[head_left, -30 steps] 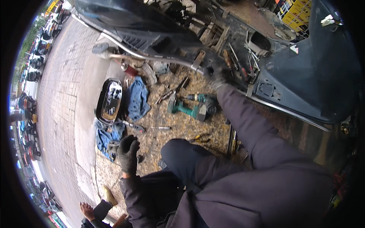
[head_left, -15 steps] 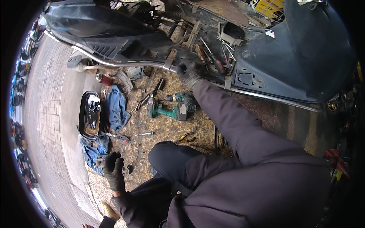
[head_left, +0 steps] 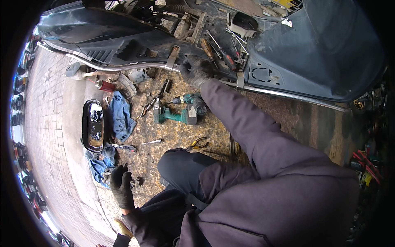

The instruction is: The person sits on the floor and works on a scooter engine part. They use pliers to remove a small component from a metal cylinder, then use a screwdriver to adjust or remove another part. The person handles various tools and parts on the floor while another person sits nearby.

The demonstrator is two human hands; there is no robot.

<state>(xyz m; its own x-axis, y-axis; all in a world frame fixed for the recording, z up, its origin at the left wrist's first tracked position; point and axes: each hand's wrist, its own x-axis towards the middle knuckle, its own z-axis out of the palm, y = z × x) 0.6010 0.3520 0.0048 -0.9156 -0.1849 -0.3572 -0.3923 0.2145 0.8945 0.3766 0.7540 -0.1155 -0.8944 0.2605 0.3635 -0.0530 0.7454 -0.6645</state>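
Observation:
My right hand [head_left: 196,71], in a dark glove, is closed at the footboard edge of a dark scooter [head_left: 317,53]. It covers a stretch of the chrome side rail [head_left: 144,66], just right of a metal bracket [head_left: 173,57]. What its curled fingers hold is hidden. Low on the left, my gloved left hand [head_left: 122,188] is raised above the ground with its fingers pinched together; a small dark thing at the tips is too small to name. Small dark parts [head_left: 140,180] lie beside it. Screwdrivers [head_left: 227,59] rest on the footboard near my right hand.
A green cordless drill [head_left: 175,115], yellow-handled pliers [head_left: 198,143] and a metal rod [head_left: 152,141] lie on the stone ground. Further left are a black tray [head_left: 84,123], a blue rag [head_left: 120,117], a red can [head_left: 105,85] and a mallet [head_left: 76,71].
The view has shifted slightly, so the scooter and tools appear further left and up. My right hand stays at the footboard edge; my left fingers have shifted a little, still pinched.

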